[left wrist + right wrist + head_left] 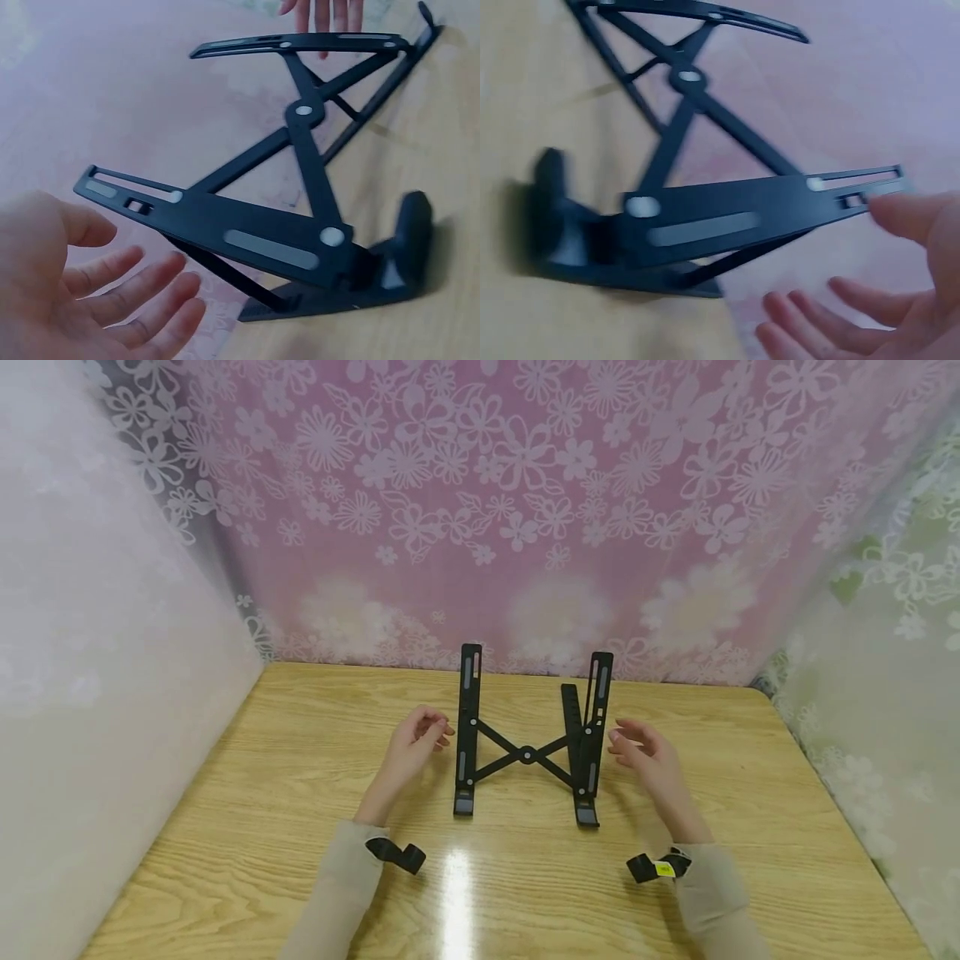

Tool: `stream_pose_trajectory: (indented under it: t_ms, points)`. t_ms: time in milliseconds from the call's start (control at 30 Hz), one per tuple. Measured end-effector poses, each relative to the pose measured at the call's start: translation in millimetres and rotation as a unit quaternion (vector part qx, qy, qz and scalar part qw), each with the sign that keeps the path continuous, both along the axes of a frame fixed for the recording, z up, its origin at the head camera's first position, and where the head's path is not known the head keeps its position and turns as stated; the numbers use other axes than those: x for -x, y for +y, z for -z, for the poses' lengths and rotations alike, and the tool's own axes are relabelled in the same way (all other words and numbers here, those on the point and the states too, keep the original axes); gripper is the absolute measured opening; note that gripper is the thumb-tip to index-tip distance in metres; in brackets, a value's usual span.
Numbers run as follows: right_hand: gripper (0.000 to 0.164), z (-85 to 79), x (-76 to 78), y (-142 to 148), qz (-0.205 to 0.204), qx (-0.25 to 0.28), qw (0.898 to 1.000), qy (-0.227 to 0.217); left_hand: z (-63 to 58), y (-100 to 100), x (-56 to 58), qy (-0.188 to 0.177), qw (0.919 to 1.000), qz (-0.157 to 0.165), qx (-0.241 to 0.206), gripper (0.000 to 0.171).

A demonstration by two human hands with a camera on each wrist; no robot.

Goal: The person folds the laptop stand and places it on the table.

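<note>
A black folding laptop stand (527,756) stands unfolded on the table, its two side arms joined by an X-shaped brace with a round centre pivot. Grey pads line the arms, and small lips turn up at the front ends. My left hand (417,739) hovers just left of the stand, fingers loosely bent and holding nothing; the left wrist view shows that hand (112,285) apart from the near arm. On the other side is my right hand (651,758), also holding nothing. In the right wrist view its thumb overlaps the arm's upper end; whether it touches, I cannot tell.
The wood-grain table (300,777) carries the stand near its back edge. A pink flowered curtain (450,527) hangs close behind, with pale sheets on the left and right. Each wrist wears a black strap with a small camera (405,858).
</note>
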State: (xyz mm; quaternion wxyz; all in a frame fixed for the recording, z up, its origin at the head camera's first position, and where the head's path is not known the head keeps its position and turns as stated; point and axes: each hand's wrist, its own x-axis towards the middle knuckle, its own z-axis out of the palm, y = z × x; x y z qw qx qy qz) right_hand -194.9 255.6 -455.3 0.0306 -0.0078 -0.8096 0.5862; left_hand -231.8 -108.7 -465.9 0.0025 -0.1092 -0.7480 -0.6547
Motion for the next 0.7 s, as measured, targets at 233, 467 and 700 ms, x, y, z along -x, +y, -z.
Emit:
stream_pose_trajectory:
  t_ms: [233, 467, 700]
  points:
    - [0.059, -25.6, 5.2, 5, -0.001, -0.060, 0.998, 0.004, -17.9, 4, 7.9, 0.058, 0.9946, -0.012, 0.085, 0.023]
    - [0.057, -37.4, 13.3, 1, -0.005, -0.103, 0.995, -0.001, -33.0, 5, 14.8, 0.075, 0.9878, -0.055, 0.125, 0.025]
    - [0.053, -40.9, 20.5, -6, -0.019, -0.107, 0.994, -0.018, -34.2, 8, 17.7, 0.072, 0.9896, -0.062, 0.109, 0.026]
